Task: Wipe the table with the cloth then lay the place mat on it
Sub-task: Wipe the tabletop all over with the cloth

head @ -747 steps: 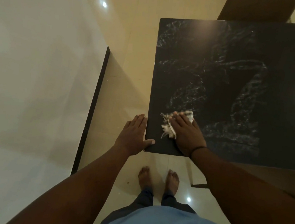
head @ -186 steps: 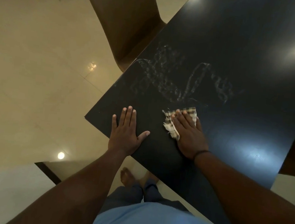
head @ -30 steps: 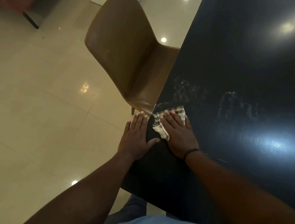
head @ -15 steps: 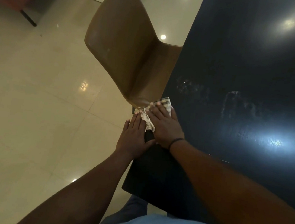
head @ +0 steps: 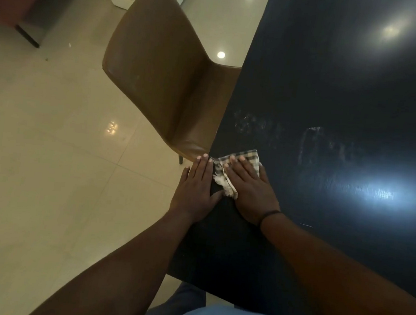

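Item: small checked cloth (head: 242, 162) of beige and dark squares, folded, with a frayed pale edge. Location: flat on the dark, glossy rectangular table top (head: 338, 94), at its left edge, near the corner closest to the person. Handling, by judgement: light, soft and limp; likely to bunch or slide on the smooth top unless pressed flat, best taken under the whole palm or pinched at the folded edge.

Right hand (head: 248, 189): fingers straight and together, pressing the cloth down (a dark band sits at the wrist). Left hand (head: 195, 188): fingers spread flat over the table's edge, thumb on the top just beside the cloth, holding nothing.

Faint whitish smears (head: 254, 126) lie on the top just beyond the cloth; the wiping step looks unfinished. No place mat in view.

Surroundings: brown leather-look chair (head: 159, 74), seat tucked under the table edge just beyond the left hand, a possible obstacle to strokes along that edge; pale tiled floor (head: 45, 164).
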